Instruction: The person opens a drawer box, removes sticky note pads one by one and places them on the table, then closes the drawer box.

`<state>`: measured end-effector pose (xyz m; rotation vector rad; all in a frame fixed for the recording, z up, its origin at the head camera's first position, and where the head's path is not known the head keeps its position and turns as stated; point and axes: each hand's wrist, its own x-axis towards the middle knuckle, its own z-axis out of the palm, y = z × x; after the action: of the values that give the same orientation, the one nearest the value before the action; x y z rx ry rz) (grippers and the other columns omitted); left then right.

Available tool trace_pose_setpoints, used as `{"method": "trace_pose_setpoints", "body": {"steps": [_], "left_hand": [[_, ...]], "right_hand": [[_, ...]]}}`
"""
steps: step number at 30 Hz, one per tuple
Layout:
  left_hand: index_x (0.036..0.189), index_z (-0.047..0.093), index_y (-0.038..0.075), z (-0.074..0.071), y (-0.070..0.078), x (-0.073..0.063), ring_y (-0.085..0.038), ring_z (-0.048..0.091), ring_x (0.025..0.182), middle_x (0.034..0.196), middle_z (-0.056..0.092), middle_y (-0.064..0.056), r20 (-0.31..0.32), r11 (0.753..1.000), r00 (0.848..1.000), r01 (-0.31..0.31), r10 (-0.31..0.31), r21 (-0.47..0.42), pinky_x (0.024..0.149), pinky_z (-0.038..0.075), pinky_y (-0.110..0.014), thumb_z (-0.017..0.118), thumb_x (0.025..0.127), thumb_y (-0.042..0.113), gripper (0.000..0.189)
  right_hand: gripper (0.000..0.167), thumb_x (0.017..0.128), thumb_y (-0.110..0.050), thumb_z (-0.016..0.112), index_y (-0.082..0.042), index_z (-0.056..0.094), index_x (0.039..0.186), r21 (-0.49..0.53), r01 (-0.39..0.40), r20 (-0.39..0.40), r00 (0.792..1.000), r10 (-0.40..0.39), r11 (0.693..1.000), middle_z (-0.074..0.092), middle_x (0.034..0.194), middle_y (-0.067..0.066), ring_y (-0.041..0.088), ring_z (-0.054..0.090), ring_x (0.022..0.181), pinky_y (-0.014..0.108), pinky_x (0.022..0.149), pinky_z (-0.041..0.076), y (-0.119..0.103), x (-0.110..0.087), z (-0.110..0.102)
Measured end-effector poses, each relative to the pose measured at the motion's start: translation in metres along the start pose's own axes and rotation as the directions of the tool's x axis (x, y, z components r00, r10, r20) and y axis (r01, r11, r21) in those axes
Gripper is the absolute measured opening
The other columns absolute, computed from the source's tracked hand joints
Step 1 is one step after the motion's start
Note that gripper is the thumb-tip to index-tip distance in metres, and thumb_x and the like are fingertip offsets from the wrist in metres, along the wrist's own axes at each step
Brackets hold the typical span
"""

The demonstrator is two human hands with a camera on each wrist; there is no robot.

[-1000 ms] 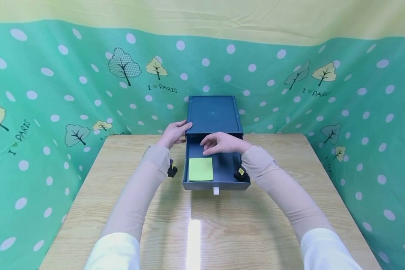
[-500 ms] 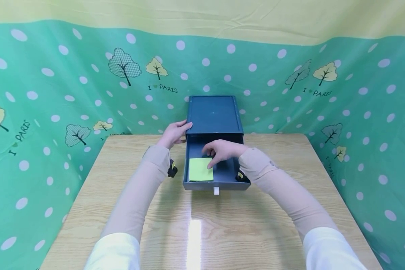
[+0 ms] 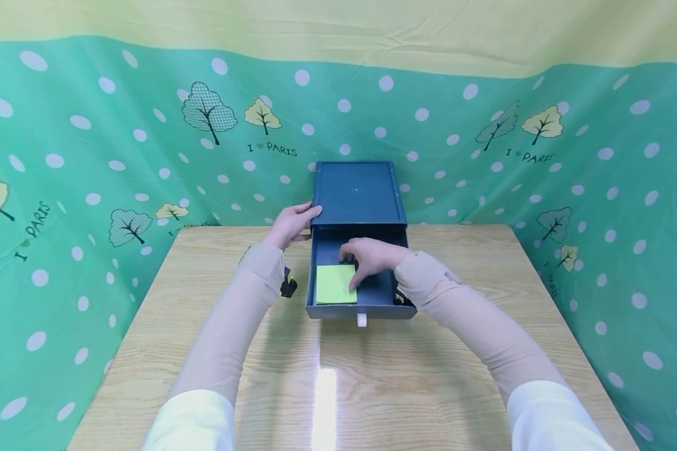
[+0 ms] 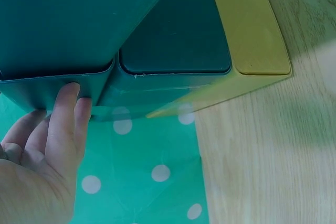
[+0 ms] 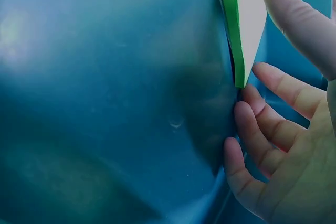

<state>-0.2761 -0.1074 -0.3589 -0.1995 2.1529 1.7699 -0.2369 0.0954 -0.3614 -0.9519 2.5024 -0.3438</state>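
On the table stands a dark blue drawer cabinet [image 3: 356,191] with its top drawer [image 3: 333,311] pulled out. My left hand [image 3: 289,224] rests against the cabinet's left side; in the left wrist view its fingertips touch the blue side wall. A yellow-green pad of sticky notes [image 3: 334,285] lies at the drawer's front left. My right hand [image 3: 373,255] is inside the drawer, its thumb at the pad's right edge and its fingers by the far edge. The right wrist view shows the pad's green side [image 5: 236,40] beside the thumb and index finger, which do not visibly close on it.
A white pull tab [image 3: 362,320] hangs from the drawer front. In the left wrist view a yellow section [image 4: 252,30] adjoins the blue ones. A green dotted curtain [image 3: 440,138] stands behind and beside the wooden table [image 3: 395,388].
My right hand has come down and toward the front of the drawer, its thumb now at the pad's edge. The left hand and the pad have stayed in place.
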Motion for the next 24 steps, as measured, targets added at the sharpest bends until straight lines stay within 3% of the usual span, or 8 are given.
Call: {"method": "trace_pose_setpoints", "body": {"steps": [18, 24], "left_hand": [[0.149, 0.032, 0.022, -0.0007, -0.0017, 0.0005, -0.027, 0.049, 0.128, 0.149, 0.039, -0.008, -0.004, 1.000, 1.000, 0.005, -0.005, -0.002, 0.101, 0.047, -0.043, 0.059, 0.093, 0.039, 0.064], [0.148, 0.032, 0.022, -0.0002, -0.0003, -0.0009, -0.027, 0.049, 0.128, 0.149, 0.040, -0.007, 0.002, 1.000, 1.000, 0.006, -0.006, -0.020, 0.101, 0.047, -0.043, 0.058, 0.094, 0.038, 0.063]], "right_hand": [[0.058, 0.067, -0.040, 0.085, -0.013, 0.059, 0.111, -0.124, -0.021, -0.021, 1.000, 0.018, 0.992, 0.055, 0.104, 0.003, 0.018, 0.049, 0.093, 0.030, 0.085, 0.049, -0.0057, 0.0007, 0.0055], [0.053, 0.066, -0.041, 0.086, -0.010, 0.062, 0.102, -0.177, -0.016, -0.042, 0.999, 0.009, 0.984, 0.055, 0.095, 0.002, 0.017, 0.049, 0.084, 0.028, 0.075, 0.047, -0.0080, 0.0008, 0.0062]]}}
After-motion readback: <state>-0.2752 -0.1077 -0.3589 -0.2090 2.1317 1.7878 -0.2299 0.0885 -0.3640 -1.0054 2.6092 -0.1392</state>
